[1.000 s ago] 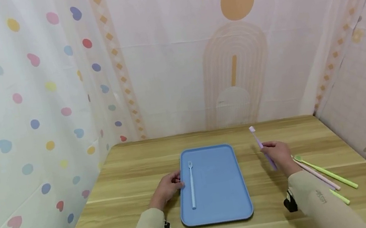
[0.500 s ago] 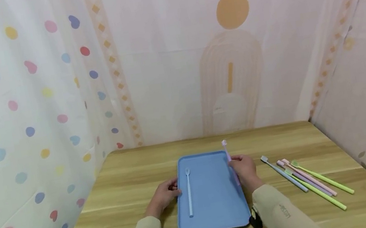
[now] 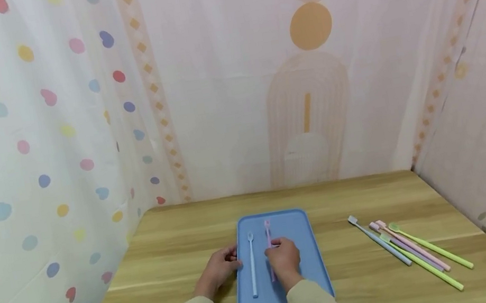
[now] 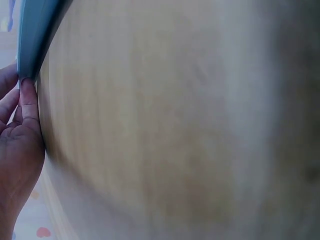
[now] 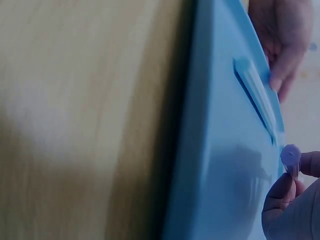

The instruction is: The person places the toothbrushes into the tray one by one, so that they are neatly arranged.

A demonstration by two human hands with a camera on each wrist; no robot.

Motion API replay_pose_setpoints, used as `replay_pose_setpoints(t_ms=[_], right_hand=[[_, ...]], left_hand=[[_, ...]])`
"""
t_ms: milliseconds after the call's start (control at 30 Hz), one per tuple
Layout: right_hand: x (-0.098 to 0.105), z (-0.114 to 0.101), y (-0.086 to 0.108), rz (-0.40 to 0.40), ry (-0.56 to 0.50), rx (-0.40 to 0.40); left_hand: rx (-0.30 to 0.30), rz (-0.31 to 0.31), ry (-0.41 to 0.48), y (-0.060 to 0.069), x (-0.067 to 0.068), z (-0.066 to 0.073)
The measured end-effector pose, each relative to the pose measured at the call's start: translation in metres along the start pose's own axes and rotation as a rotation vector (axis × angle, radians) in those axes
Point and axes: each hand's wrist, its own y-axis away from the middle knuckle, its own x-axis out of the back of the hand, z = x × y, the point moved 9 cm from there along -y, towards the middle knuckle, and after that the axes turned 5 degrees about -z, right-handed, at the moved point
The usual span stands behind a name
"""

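On the blue tray (image 3: pixel 296 231), toward its left side, lies a light blue toothbrush (image 3: pixel 253 268) with its head pointing away. My left hand (image 3: pixel 217 272) grips the tray's left rim; in the left wrist view its fingertips (image 4: pixel 28 90) meet the rim. Over the tray, right of the light blue toothbrush, my right hand (image 3: pixel 284 260) pinches a purple toothbrush (image 3: pixel 268 232) by its handle, head pointing away. In the right wrist view the handle's end (image 5: pixel 291 156) shows between thumb and fingers. Whether this toothbrush touches the tray cannot be told.
Right of the tray, several toothbrushes lie loosely bunched on the wooden table (image 3: pixel 180 237): a blue one (image 3: pixel 380 240) slightly apart, then green, purple and pink ones, with a yellow-green one (image 3: pixel 437 246) outermost. A patterned curtain (image 3: pixel 214 97) hangs behind the table.
My right hand has carried the purple toothbrush leftward from beside the bunch, across the tray's right rim, to beside the light blue toothbrush. My left hand stays at the tray's left rim.
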Motion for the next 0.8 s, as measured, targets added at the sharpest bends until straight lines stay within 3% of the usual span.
replay_pose_setpoints(t_ms=[300,600,800], right_hand=[[-0.022,0.004,0.015,-0.067,0.087,0.035],[-0.026,-0.005,0.015,-0.058,0.173,0.132],[-0.032,-0.001,0.017,-0.097,0.160,0.110]], left_hand=[[-0.005,-0.010,-0.002,0.002,-0.005,0.000],[-0.017,0.003,0.004,-0.001,-0.001,0.003],[-0.010,0.011,-0.030,0.001,0.001,0.000]])
